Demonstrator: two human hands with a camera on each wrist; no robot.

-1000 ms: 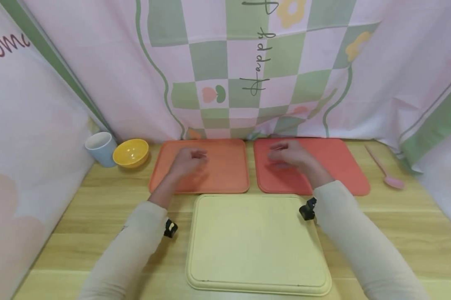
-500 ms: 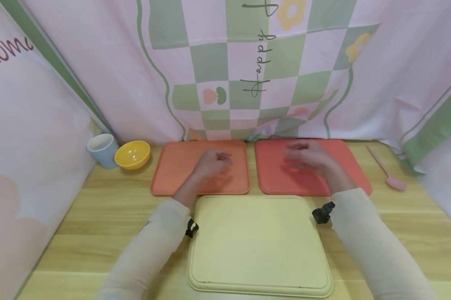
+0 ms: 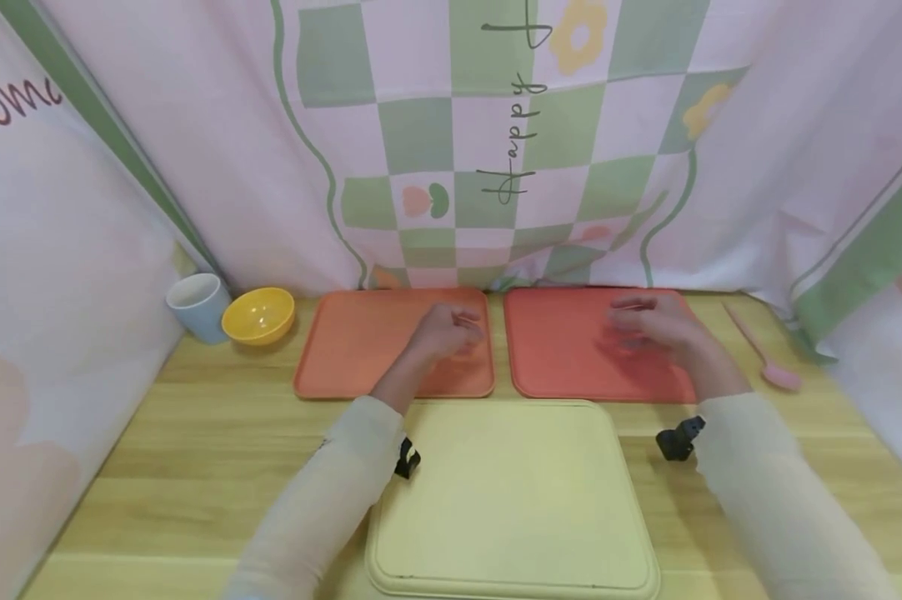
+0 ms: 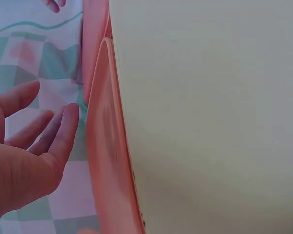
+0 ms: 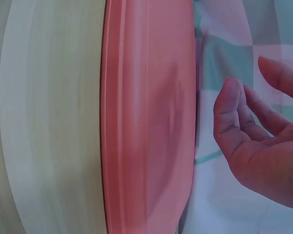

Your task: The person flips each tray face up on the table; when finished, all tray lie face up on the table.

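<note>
My left hand (image 3: 446, 332) hovers over the right part of an orange tray (image 3: 353, 350), fingers loosely bent and holding nothing. In the left wrist view its thumb and fingers (image 4: 63, 129) stand apart from each other. Over the right half of a red tray (image 3: 548, 358) is my right hand (image 3: 657, 323), also holding nothing. The right wrist view shows its fingers (image 5: 228, 109) relaxed, with the red tray (image 5: 134, 117) beyond them. A pale yellow tray (image 3: 511, 500) lies nearest the body, partly under the left forearm.
At the back left a blue cup (image 3: 199, 308) stands next to a yellow bowl (image 3: 259, 317). A pink spoon (image 3: 766, 354) lies at the far right of the wooden table (image 3: 218, 467). A printed curtain (image 3: 421, 133) hangs behind the trays.
Both hands have moved to the right, the left across the orange tray and the right across the red one. The trays, cup, bowl and spoon stay in place.
</note>
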